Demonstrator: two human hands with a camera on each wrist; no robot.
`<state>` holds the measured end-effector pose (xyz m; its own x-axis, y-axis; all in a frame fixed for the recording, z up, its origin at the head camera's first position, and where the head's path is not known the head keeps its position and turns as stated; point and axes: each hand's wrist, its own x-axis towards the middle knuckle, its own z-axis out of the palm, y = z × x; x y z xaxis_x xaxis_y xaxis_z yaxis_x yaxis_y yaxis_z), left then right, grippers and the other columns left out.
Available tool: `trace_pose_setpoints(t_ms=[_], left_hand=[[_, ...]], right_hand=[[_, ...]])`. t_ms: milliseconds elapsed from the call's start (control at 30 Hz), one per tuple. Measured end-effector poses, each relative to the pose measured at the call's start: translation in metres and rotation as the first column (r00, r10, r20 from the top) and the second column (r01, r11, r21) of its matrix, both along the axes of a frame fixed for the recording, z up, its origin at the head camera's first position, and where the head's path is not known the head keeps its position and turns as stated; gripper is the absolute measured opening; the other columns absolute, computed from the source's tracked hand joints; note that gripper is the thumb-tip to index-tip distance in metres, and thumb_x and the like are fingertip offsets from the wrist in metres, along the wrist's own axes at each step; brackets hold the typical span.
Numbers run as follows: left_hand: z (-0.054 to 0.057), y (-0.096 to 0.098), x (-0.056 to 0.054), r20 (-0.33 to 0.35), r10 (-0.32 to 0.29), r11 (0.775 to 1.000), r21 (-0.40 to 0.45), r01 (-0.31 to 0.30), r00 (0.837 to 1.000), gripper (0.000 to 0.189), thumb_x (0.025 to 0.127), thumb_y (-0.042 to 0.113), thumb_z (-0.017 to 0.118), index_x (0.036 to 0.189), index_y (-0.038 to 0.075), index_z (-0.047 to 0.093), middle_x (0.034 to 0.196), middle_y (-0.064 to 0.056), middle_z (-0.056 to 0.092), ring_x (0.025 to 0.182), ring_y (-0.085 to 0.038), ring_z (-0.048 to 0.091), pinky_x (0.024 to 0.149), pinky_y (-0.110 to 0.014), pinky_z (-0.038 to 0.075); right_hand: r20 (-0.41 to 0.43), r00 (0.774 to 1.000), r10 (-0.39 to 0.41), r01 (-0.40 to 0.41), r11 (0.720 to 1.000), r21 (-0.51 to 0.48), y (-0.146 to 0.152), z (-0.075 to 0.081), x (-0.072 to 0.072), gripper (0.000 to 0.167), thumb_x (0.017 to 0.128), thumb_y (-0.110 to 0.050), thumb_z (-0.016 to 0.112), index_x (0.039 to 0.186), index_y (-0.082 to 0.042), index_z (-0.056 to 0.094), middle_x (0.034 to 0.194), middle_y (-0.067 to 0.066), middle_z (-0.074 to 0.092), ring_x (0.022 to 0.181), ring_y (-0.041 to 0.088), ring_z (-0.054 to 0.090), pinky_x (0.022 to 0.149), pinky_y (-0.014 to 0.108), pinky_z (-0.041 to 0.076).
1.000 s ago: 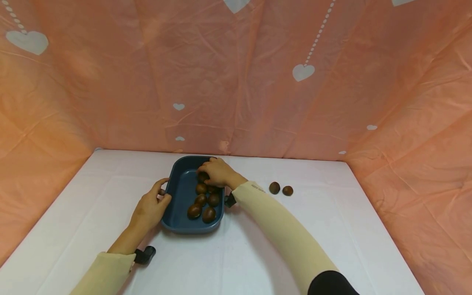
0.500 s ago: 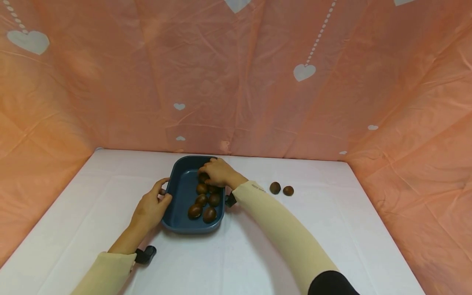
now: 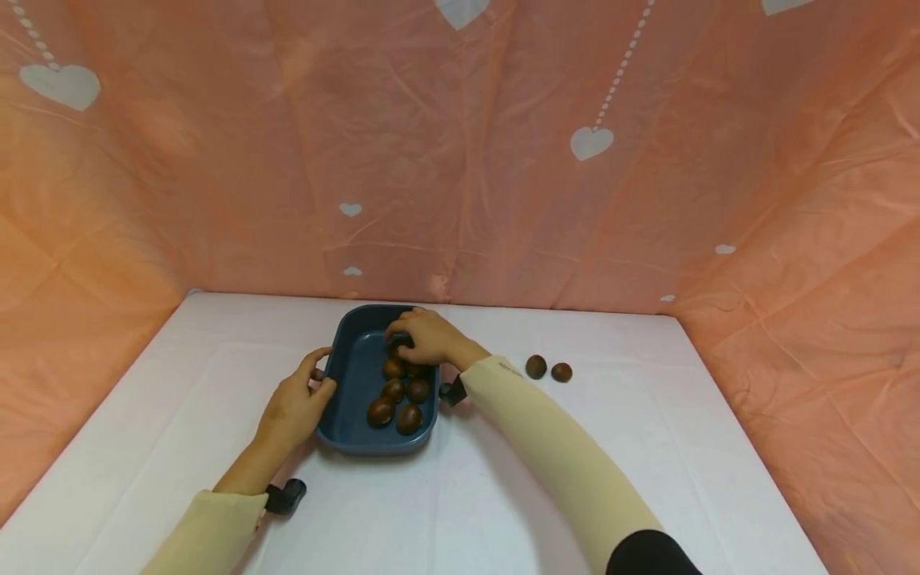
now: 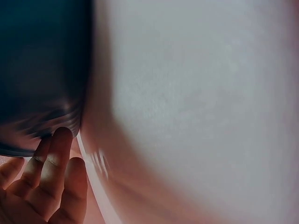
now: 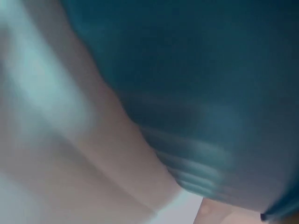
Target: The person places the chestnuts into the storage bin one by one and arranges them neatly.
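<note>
In the head view, a blue rectangular tray stands on the white table, holding several dark brown, glossy round fruits that look like passion fruit. My left hand touches the tray's left side with spread, slightly bent fingers; the left wrist view shows its fingertips against the outer wall. My right hand reaches over the far right rim. A dark gap shows between its bent fingers and thumb, and a round fruit lies just below. Only the tray's outside appears in the right wrist view.
Two more brown round fruits, one larger and one smaller, lie on the table to the right of the tray. An orange curtain with pale hearts rises behind the table's far edge.
The round fruit between my right fingers has been let go and sits lower in the tray; that hand has lifted slightly. My left hand and the tray have stayed in place.
</note>
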<state>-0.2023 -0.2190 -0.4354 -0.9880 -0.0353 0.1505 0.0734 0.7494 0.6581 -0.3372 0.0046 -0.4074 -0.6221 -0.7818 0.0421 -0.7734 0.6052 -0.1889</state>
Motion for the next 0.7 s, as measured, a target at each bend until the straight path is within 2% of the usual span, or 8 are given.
trace_pose_setpoints(t_ms=[167,267,400,500,600,700], left_hand=[[-0.002,0.0,0.001,-0.001,-0.007,1.0,0.0,0.007,1.0,0.049,0.094,0.02,0.046,0.142,0.012,0.041,0.106,-0.015,0.063,0.089,-0.025,0.062,0.076,-0.039,0.046],[-0.002,0.0,0.001,-0.001,-0.006,1.0,0.0,0.006,1.0,0.049,0.094,0.02,0.047,0.142,0.012,0.041,0.106,-0.015,0.063,0.089,-0.025,0.062,0.075,-0.039,0.046],[-0.001,-0.001,0.001,0.003,0.0,1.0,-0.004,0.0,1.0,0.049,0.094,0.021,0.046,0.142,0.012,0.041,0.106,-0.015,0.063,0.089,-0.025,0.062,0.075,-0.038,0.046],[0.0,0.0,0.002,0.006,-0.003,1.0,-0.003,0.003,1.0,0.049,0.094,0.021,0.046,0.142,0.012,0.041,0.106,-0.015,0.063,0.089,-0.025,0.061,0.074,-0.037,0.046],[0.0,0.001,0.002,0.005,-0.007,1.0,-0.002,0.007,1.0,0.049,0.094,0.021,0.046,0.142,0.011,0.041,0.106,-0.015,0.063,0.088,-0.025,0.061,0.074,-0.037,0.046],[0.0,0.001,0.001,-0.003,-0.006,1.0,-0.008,0.006,1.0,0.049,0.094,0.021,0.047,0.142,0.011,0.041,0.105,-0.015,0.063,0.088,-0.025,0.061,0.074,-0.037,0.046]], right_hand=[[0.048,0.999,0.007,0.0,0.99,-0.14,0.009,0.005,0.004,0.034,0.085,-0.023,0.062,0.119,-0.021,0.066,0.118,0.0,0.062,0.111,0.018,0.053,0.098,0.034,0.042],[0.027,1.0,-0.006,0.011,0.981,-0.192,0.015,0.011,0.008,0.034,0.085,-0.023,0.061,0.118,-0.02,0.066,0.12,-0.001,0.062,0.115,0.017,0.053,0.1,0.034,0.042],[-0.021,0.999,-0.041,0.035,0.973,-0.227,0.026,0.02,0.013,0.035,0.083,-0.022,0.06,0.117,-0.019,0.066,0.122,0.0,0.062,0.119,0.018,0.053,0.104,0.036,0.039],[-0.021,0.996,-0.088,0.081,0.968,-0.239,0.035,0.027,0.019,0.036,0.083,-0.023,0.061,0.117,-0.018,0.067,0.125,0.001,0.062,0.122,0.021,0.052,0.105,0.04,0.039],[-0.005,0.99,-0.142,0.136,0.959,-0.248,0.046,0.032,0.024,0.036,0.082,-0.025,0.062,0.117,-0.018,0.067,0.125,0.002,0.062,0.12,0.022,0.054,0.103,0.04,0.042],[0.007,0.985,-0.175,0.17,0.948,-0.269,0.056,0.034,0.027,0.036,0.081,-0.023,0.065,0.116,-0.014,0.067,0.117,0.005,0.065,0.111,0.024,0.059,0.096,0.04,0.046]])
